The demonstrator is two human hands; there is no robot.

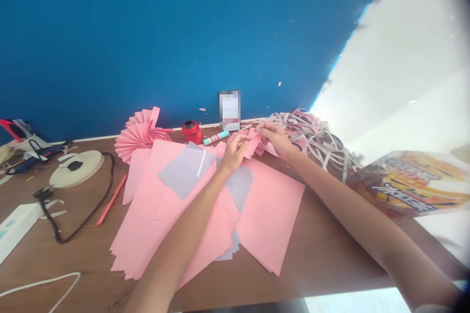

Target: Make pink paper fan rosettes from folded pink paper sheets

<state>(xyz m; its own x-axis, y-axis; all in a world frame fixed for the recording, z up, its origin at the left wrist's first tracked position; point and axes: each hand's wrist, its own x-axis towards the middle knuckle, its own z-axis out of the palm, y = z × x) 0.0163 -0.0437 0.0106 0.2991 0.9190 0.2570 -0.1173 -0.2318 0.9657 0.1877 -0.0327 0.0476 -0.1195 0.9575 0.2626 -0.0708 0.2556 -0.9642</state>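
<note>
My left hand [236,152] and my right hand [274,138] both pinch a small folded piece of pink paper [251,145] between them, above the back of the table. Its pleats are partly hidden by my fingers. Under my forearms lie overlapping pink sheets [270,210], with grey-purple sheets [187,168] among them and a thin white strip [200,163] on top. Left of the sheets stand pleated pink paper fans [137,139]. A glue stick [216,138] with a turquoise cap lies just behind my left hand, beside a red round object [192,132].
Curled paper strips [312,134] heap up right of my right hand. A phone-like device [230,110] leans on the blue wall. On the left are a red pen [112,199], a white disc with a black cable [77,168] and a power strip [18,227]. A printed plastic bag [414,183] lies right.
</note>
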